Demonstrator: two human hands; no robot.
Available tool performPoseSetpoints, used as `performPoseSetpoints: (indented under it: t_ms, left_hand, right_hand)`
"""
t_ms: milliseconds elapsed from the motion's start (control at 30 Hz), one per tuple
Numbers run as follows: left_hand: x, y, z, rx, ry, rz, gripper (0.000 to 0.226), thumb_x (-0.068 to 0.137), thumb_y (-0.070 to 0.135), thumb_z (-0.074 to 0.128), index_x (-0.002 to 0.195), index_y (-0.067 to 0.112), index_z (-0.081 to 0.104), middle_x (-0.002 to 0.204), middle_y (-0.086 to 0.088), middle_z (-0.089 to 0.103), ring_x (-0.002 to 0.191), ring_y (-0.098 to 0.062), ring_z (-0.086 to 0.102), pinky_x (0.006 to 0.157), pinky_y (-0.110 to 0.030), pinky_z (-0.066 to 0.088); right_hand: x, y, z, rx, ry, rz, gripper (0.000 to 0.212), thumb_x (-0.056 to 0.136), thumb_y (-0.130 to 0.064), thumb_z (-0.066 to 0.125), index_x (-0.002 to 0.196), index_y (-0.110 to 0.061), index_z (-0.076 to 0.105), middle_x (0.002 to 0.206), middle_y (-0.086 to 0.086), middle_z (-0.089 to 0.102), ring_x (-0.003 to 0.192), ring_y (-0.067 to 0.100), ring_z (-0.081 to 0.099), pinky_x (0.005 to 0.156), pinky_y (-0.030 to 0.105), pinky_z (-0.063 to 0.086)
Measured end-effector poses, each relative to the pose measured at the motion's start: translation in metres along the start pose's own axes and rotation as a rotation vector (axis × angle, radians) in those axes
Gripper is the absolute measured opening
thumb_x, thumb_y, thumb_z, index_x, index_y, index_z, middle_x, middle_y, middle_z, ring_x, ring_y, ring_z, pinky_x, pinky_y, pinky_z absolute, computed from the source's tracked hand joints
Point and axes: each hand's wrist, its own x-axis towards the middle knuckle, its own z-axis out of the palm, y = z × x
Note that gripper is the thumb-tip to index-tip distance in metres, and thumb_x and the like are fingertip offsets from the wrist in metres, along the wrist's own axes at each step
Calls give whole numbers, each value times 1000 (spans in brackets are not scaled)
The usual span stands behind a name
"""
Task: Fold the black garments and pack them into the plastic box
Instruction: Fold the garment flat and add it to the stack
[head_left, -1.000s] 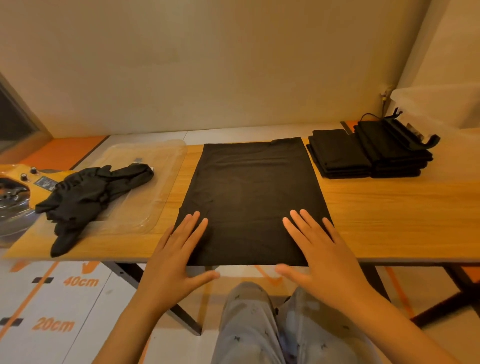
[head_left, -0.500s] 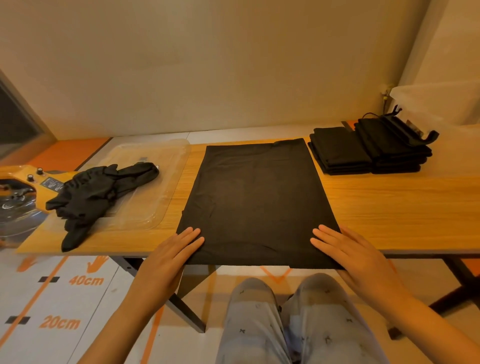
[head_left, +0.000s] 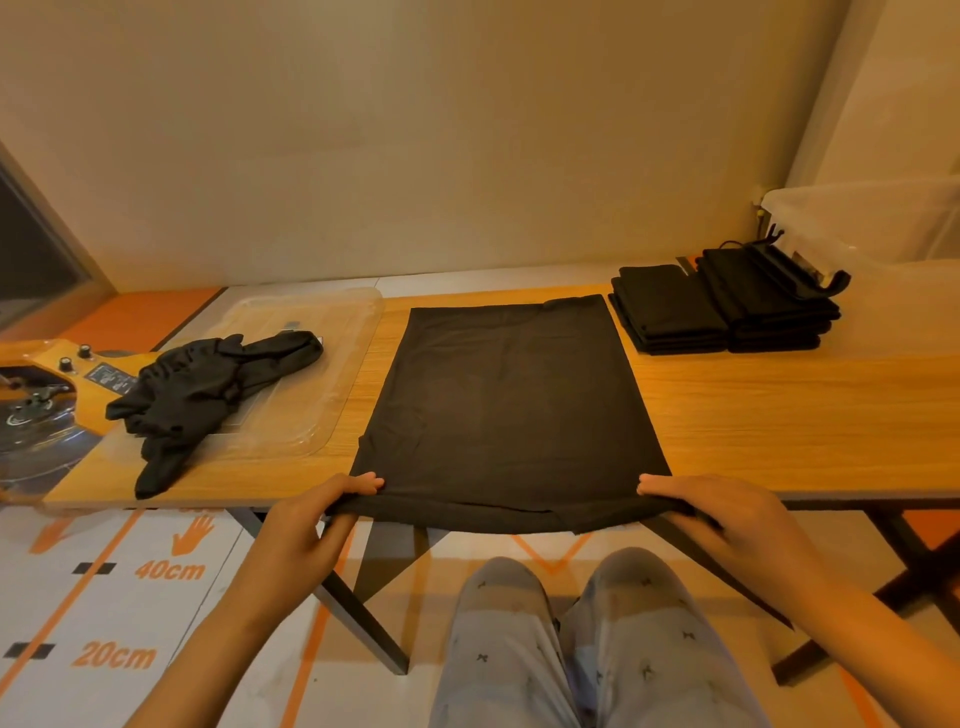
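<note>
Corners of the flat garment (head_left: 511, 405) sit pinched in our left hand (head_left: 306, 519) and right hand (head_left: 727, 514); the clear tray (head_left: 337, 332) holds a crumpled garment (head_left: 197, 384).

The person wears loose, pale grey-blue trousers (head_left: 524, 654) of soft fabric, scattered over both legs with small dark bow-like motifs. The left hand (head_left: 306, 525) and right hand (head_left: 727, 525) are bare, and the left forearm (head_left: 208, 660) and right forearm (head_left: 872, 644) are uncovered down to the frame's edge.
</note>
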Motion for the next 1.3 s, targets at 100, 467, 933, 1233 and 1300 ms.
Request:
performPoseSetpoints:
  t_ms: [100, 467, 933, 1233, 1300]
  left_hand:
    - [-2, 5, -5, -17, -14, -26, 35, 91, 9, 56, 110, 37, 61, 113, 39, 58, 108, 15, 53, 83, -20, 48]
    - [17, 18, -27, -224, 43, -115, 18, 93, 25, 51, 94, 40, 62, 87, 14, 66, 91, -5, 61, 75, -18, 48]
    - [244, -19, -20, -397, -103, -408, 24, 101, 21, 42, 106, 9, 62, 97, -6, 69, 96, -21, 65, 82, -33, 51]
    - [301, -79, 44, 246, -220, -449, 31, 98, 31, 50, 118, 11, 63, 114, -11, 65, 102, -25, 60, 82, -33, 47]
    - [299, -78, 46, 285, -180, -428, 31, 98, 29, 48, 121, 11, 60, 117, -11, 64, 105, -27, 59, 82, -34, 46]
  right_hand:
    - [-1, -6, -6, 66, -52, 78, 58, 94, -64, 23, 114, -29, 65, 102, -11, 72, 92, 3, 67, 76, 13, 49]
    - [30, -26, -35, 542, 28, 285, 51, 62, -93, 36, 98, -65, 58, 96, -27, 65, 98, -7, 58, 78, 4, 43]
    - [235, 69, -12, 368, 80, 516, 14, 95, -24, 56, 101, -19, 67, 91, -1, 66, 85, 11, 63, 66, 24, 51]
    - [275, 104, 57, -287, -195, 685, 20, 99, -20, 44, 115, -13, 55, 109, 11, 60, 98, 30, 57, 73, 38, 45]
    - [275, 103, 58, -328, -154, 691, 19, 99, -17, 43, 115, -13, 54, 106, 11, 60, 97, 30, 56, 71, 37, 44]
